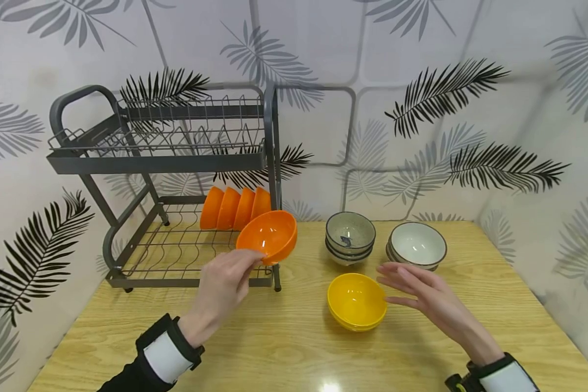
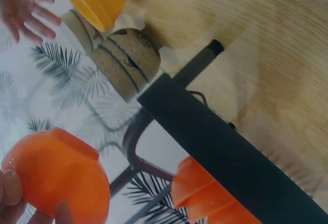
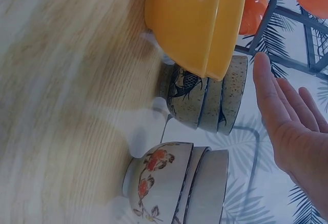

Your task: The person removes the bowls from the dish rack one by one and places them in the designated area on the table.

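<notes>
My left hand (image 1: 222,283) pinches the rim of an orange bowl (image 1: 269,237), held tilted in front of the lower right of the dish rack (image 1: 191,283). The left wrist view shows that bowl (image 2: 61,175) from outside, with a thumb and fingertips at its edge. Several orange bowls (image 1: 235,209) stand on edge in a row on the rack's lower tier. My right hand (image 1: 428,296) has its fingers extended and holds nothing. Its fingertips are right by a stack of yellow bowls (image 1: 356,302) on the table.
Speckled grey bowls (image 1: 350,234), stacked, stand behind the yellow ones. To their right is a stack of white bowls (image 1: 418,245) with a floral pattern outside. The rack's upper wire tier (image 1: 166,160) overhangs the orange row. A leaf-patterned wall (image 1: 313,54) closes the table's back.
</notes>
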